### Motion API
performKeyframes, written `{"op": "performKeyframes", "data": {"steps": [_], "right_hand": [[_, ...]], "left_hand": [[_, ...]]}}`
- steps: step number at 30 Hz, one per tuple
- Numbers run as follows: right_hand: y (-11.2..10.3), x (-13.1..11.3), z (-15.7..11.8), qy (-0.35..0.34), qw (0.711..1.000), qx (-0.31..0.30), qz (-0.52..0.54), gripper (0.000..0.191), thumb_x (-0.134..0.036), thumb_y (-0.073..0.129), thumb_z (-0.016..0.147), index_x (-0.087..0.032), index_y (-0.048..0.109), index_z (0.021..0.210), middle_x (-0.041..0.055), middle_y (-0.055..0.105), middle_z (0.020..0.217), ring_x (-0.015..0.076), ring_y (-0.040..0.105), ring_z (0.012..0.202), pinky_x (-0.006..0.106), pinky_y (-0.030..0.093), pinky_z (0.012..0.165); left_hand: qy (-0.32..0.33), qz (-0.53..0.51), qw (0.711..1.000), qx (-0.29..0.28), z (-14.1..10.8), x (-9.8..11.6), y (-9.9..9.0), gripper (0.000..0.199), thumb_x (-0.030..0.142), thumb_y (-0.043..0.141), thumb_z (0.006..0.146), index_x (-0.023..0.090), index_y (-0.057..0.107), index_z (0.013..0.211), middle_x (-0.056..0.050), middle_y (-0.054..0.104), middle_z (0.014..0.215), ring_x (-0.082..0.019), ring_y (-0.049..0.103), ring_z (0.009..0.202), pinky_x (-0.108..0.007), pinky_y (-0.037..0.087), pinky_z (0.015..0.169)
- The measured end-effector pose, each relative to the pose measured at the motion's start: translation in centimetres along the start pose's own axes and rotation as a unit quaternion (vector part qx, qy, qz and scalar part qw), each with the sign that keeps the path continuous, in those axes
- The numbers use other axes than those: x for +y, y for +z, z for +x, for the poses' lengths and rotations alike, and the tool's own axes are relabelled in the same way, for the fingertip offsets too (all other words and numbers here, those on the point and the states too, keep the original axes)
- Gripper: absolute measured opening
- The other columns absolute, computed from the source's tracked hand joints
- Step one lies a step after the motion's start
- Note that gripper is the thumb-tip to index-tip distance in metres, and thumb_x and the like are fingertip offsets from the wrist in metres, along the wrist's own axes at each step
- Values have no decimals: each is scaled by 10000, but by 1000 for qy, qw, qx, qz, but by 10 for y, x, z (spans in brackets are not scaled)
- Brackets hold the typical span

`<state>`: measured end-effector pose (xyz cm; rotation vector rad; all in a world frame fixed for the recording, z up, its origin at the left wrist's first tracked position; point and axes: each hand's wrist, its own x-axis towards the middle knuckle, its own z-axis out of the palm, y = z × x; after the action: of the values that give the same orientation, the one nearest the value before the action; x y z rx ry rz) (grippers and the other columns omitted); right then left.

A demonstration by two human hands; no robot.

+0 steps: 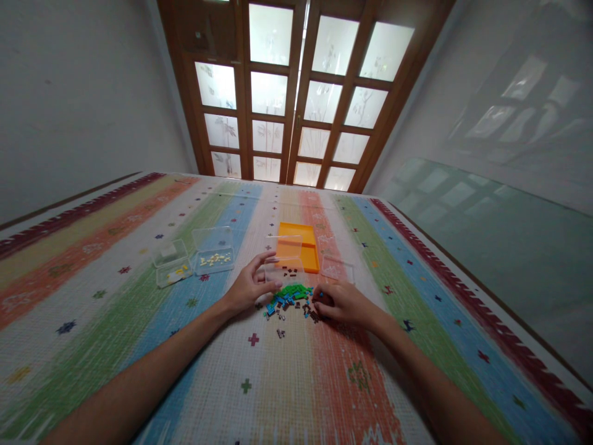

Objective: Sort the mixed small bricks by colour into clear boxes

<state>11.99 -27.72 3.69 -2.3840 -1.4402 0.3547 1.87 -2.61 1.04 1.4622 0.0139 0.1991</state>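
Forearms (162, 358) extend toward bricks (290, 296) — left hand (252, 283) spread at a clear box (281, 272), right hand (341, 301) curled (grip unclear).

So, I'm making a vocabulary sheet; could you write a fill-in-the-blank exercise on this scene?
1. The shallow two-compartment plastic tray is coloured ____.
2. The heap of small plastic bricks mixes blue, dark brown and bright ____.
3. The hand curled beside the dark brown bricks is the person's ____ one.
4. Two open clear plastic boxes with white and yellow pieces stand to the ____ of that tray in the picture.

Missing words: orange; green; right; left.
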Motion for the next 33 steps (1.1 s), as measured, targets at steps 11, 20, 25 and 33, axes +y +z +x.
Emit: {"op": "performKeyframes", "data": {"steps": [11,20,25,33], "right_hand": [[2,-1,3,0,999,16,-40,75,-235,593,890,-167,625,888,47,679,807,153,568,691,254,339,637],[-1,1,2,-1,1000,18,-23,82,-209,621,834,-182,643,908,33,690,811,158,589,699,245,341,627],[-1,3,2,-1,1000,23,-19,95,-236,603,869,-182,660,922,31,683,784,158,591,684,249,357,634],[-2,4,0,-5,1000,21,-10,127,-252,571,910,-182,669,948,34,682,785,157,591,686,252,366,637]], "left_hand": [[-3,-6,1000,3,0,-2,0,695,249,846,700,247,544,1327,-135,546,1347,-109,638,754,-372,575,791],[0,-2,1000,-3,0,-1,1,693,251,839,709,249,540,1334,-143,535,1380,-92,635,747,-353,575,781],[3,-5,1000,-4,2,-4,0,707,269,849,699,239,534,1332,-148,537,1372,-100,645,760,-352,576,782],[-2,1,1000,0,1,-3,0,709,258,839,703,248,532,1342,-147,535,1379,-108,656,766,-372,575,807]]}}
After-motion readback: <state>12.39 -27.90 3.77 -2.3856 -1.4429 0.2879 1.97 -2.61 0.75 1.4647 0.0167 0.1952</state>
